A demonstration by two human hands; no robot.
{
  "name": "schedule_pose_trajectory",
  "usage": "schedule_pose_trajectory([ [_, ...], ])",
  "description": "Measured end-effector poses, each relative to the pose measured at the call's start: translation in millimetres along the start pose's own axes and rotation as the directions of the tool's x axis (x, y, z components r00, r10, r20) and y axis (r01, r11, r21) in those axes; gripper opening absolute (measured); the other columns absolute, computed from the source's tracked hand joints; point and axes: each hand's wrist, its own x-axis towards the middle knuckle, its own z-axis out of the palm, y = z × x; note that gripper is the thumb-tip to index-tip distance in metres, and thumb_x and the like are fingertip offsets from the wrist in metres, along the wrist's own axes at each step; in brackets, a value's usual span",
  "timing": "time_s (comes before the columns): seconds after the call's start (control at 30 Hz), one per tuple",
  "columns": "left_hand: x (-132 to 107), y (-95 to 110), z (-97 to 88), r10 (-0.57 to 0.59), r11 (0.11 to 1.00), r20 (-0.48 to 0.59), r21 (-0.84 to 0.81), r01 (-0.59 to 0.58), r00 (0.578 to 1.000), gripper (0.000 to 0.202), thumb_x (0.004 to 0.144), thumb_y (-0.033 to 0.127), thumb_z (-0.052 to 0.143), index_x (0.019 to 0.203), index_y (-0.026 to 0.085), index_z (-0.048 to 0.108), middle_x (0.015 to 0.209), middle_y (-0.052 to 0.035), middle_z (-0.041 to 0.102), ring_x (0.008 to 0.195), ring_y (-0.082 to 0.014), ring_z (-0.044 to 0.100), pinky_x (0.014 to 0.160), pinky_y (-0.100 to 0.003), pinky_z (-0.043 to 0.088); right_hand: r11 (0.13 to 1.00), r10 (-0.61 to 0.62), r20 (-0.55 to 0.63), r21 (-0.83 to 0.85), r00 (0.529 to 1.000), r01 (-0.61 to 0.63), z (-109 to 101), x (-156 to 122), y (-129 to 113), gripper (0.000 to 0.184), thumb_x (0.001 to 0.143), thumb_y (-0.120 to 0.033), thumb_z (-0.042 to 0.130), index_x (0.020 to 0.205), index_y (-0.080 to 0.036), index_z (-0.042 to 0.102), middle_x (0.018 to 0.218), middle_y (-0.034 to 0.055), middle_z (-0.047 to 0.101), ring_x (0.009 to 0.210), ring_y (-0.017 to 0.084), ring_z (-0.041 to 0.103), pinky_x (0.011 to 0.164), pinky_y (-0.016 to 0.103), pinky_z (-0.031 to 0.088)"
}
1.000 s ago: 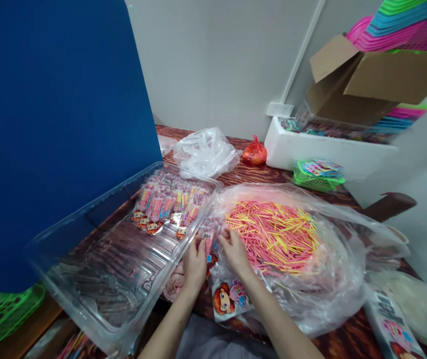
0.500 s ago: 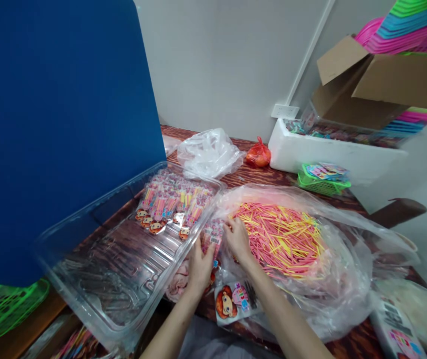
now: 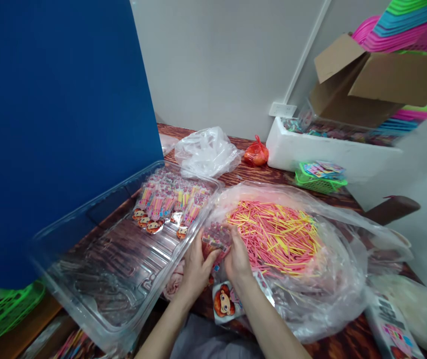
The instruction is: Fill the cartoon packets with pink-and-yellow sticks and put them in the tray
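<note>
Between my hands is a small printed plastic packet [image 3: 216, 238], tilted up, with pinkish contents showing through. My left hand [image 3: 196, 269] grips its left side, thumb across the front. My right hand [image 3: 238, 257] is closed around its right edge. Just right of it, a large clear plastic bag [image 3: 342, 271] lies spread open around a heap of thin pink and yellow sticks [image 3: 277, 237]. To the left stands a clear plastic tray [image 3: 123, 264] with several filled packets [image 3: 168, 199] at its far end. Flat printed packets [image 3: 224, 301] with a cartoon face lie below my hands.
A crumpled clear bag [image 3: 208, 149] and a red bag [image 3: 256, 152] sit at the back. A green basket [image 3: 320, 182] with cards stands before a white foam box [image 3: 333, 154]. A blue panel [image 3: 56, 139] rises at left. At right lies another printed pack [image 3: 393, 329].
My right hand has come down from the packet's upper edge to its right side. The packet has tilted up between both hands, and the view has shifted slightly.
</note>
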Motion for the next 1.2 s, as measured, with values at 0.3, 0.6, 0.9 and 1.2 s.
schedule_pose_trajectory([
  [0.3,0,25,7.8,-0.046,0.994,-0.07,-0.099,0.039,0.996,0.053,0.095,0.04,0.043,0.144,0.018,0.035,0.151,-0.014,0.04,0.141,-0.0273,0.035,0.116,-0.047,0.028,0.924,-0.09,0.312,-0.328,0.946,0.197,2,-20,-27,0.058,0.078,-0.03,0.072,0.133,-0.034,0.052,0.128,-0.0005,0.063,0.13,0.021,0.05,0.112,0.042,0.037],
  [0.6,11,27,-3.1,0.004,0.974,0.242,-0.219,0.05,0.97,0.094,0.065,0.028,0.082,0.146,0.023,0.034,0.15,-0.0119,0.042,0.138,-0.0317,0.039,0.115,-0.048,0.03,0.958,-0.04,0.264,-0.265,0.964,0.113,-14,-3,-36,0.042,0.079,-0.03,0.07,0.12,-0.027,0.06,0.116,0.0038,0.07,0.102,0.024,0.067,0.092,0.041,0.054],
  [0.9,10,16,-0.7,-0.002,0.938,0.214,-0.337,0.075,0.977,0.067,0.074,0.027,0.076,0.134,0.018,0.048,0.126,-0.0121,0.064,0.112,-0.0282,0.062,0.098,-0.042,0.049,0.818,-0.005,0.375,-0.531,0.927,0.219,-37,-8,-29,0.066,0.07,-0.034,0.08,0.131,-0.028,0.054,0.13,0.0059,0.062,0.119,0.027,0.059,0.103,0.046,0.045],
  [1.2,14,18,-3.0,0.046,0.966,0.228,-0.26,0.016,0.973,0.042,0.076,0.022,0.071,0.117,0.018,0.059,0.113,-0.008,0.067,0.1,-0.024,0.064,0.09,-0.037,0.051,0.694,-0.117,0.408,-0.618,0.906,0.368,-57,-2,-7,0.041,0.081,-0.031,0.07,0.121,-0.027,0.062,0.12,0.0063,0.066,0.116,0.026,0.059,0.104,0.045,0.043],
])
